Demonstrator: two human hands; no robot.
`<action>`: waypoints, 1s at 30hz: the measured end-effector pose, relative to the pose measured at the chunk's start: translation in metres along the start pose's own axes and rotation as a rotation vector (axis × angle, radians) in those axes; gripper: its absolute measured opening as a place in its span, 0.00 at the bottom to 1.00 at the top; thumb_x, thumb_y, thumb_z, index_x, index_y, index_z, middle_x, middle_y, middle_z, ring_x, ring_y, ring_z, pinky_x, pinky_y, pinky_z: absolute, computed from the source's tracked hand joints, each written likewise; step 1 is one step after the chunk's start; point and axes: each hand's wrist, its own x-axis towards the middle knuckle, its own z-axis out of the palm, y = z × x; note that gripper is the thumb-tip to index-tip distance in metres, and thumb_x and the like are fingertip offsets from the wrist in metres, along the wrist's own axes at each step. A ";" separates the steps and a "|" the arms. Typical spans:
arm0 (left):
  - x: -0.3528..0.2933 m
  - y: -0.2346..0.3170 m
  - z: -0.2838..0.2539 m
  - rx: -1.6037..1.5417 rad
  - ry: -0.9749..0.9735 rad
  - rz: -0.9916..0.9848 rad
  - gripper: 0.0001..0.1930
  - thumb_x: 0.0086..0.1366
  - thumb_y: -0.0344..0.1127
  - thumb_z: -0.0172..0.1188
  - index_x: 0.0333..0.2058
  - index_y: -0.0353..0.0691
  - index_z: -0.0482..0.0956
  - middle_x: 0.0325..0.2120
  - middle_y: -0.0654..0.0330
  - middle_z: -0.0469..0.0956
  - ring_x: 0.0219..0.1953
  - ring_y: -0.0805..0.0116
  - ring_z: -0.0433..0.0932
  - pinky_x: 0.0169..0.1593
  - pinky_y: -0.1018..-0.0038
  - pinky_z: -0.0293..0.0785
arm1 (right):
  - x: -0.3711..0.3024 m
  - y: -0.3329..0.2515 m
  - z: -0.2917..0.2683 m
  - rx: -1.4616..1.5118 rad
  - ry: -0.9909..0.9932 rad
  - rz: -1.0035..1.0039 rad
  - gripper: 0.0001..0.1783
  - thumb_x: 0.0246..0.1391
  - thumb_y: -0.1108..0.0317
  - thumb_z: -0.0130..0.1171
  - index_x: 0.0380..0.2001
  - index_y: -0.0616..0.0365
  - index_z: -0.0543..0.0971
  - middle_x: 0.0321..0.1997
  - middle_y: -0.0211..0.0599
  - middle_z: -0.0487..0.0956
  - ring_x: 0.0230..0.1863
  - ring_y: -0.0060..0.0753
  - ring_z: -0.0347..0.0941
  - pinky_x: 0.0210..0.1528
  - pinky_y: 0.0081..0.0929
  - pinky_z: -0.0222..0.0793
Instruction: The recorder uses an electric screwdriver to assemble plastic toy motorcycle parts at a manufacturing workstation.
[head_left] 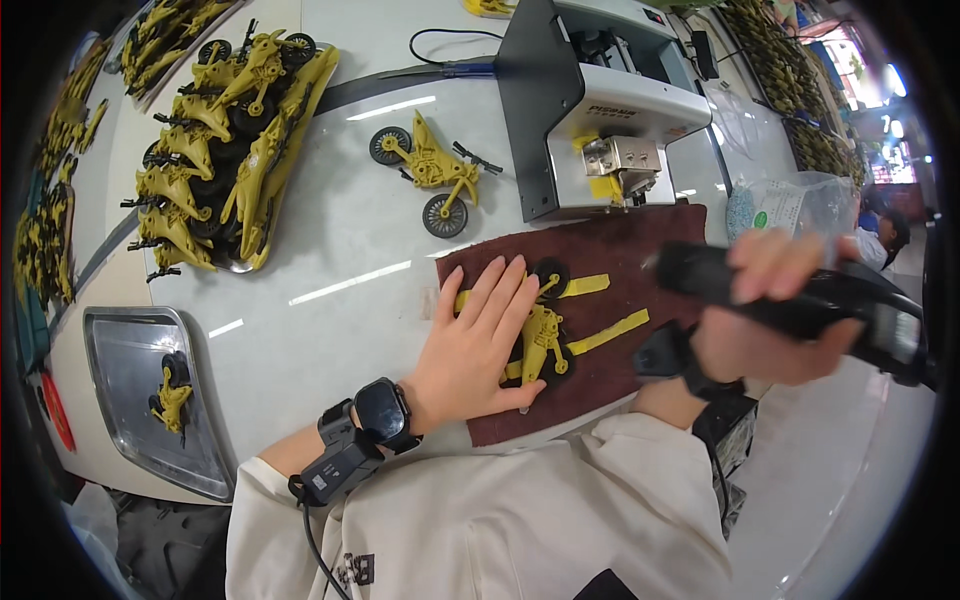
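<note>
Flat on a yellow toy motorcycle (pixel 541 335) lies my left hand (pixel 490 335), its fingers stretched out and pressing it to a dark red cloth (pixel 630 390). The hand covers part of the toy. Yellow tape strips (pixel 608 331) run across the cloth beside the toy. My right hand (pixel 775 330), blurred, is wrapped round a black handheld power tool (pixel 735 280), held above the cloth's right side with its tip pointing left. Another yellow toy motorcycle (pixel 430 170) lies on the table beyond the cloth.
A metal tray (pixel 215 470) at left holds one small yellow toy. Many yellow toy motorcycles (pixel 185 190) are stacked at the back left. A grey tape machine (pixel 625 120) stands behind the cloth. A clear plastic bag (pixel 830 195) lies at the right.
</note>
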 end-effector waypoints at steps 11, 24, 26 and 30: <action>-0.002 -0.003 0.000 -0.092 0.054 0.020 0.48 0.45 0.54 0.66 0.61 0.35 0.56 0.63 0.47 0.54 0.63 0.49 0.55 0.64 0.52 0.43 | 0.055 0.045 0.019 -0.426 0.123 0.141 0.18 0.54 0.67 0.50 0.45 0.66 0.63 0.17 0.37 0.68 0.16 0.30 0.67 0.22 0.26 0.68; -0.004 -0.006 0.001 -0.142 0.073 0.013 0.50 0.44 0.53 0.68 0.61 0.36 0.54 0.63 0.50 0.55 0.63 0.51 0.55 0.64 0.53 0.43 | -0.032 0.021 0.027 -0.122 -0.256 0.152 0.37 0.55 0.45 0.50 0.57 0.60 0.54 0.23 0.35 0.70 0.18 0.32 0.67 0.26 0.34 0.65; -0.002 -0.006 0.001 -0.088 0.055 0.018 0.48 0.44 0.56 0.66 0.60 0.37 0.57 0.63 0.50 0.56 0.63 0.51 0.56 0.64 0.53 0.43 | -0.033 0.022 0.029 -0.117 -0.271 0.156 0.37 0.54 0.45 0.50 0.57 0.60 0.54 0.23 0.35 0.70 0.18 0.32 0.67 0.26 0.33 0.65; -0.002 -0.005 0.000 -0.061 0.053 0.011 0.48 0.44 0.56 0.66 0.60 0.37 0.57 0.62 0.51 0.57 0.62 0.52 0.57 0.64 0.54 0.45 | -0.037 0.023 0.034 -0.086 -0.296 0.168 0.36 0.54 0.47 0.52 0.56 0.60 0.54 0.24 0.36 0.71 0.18 0.32 0.68 0.26 0.33 0.67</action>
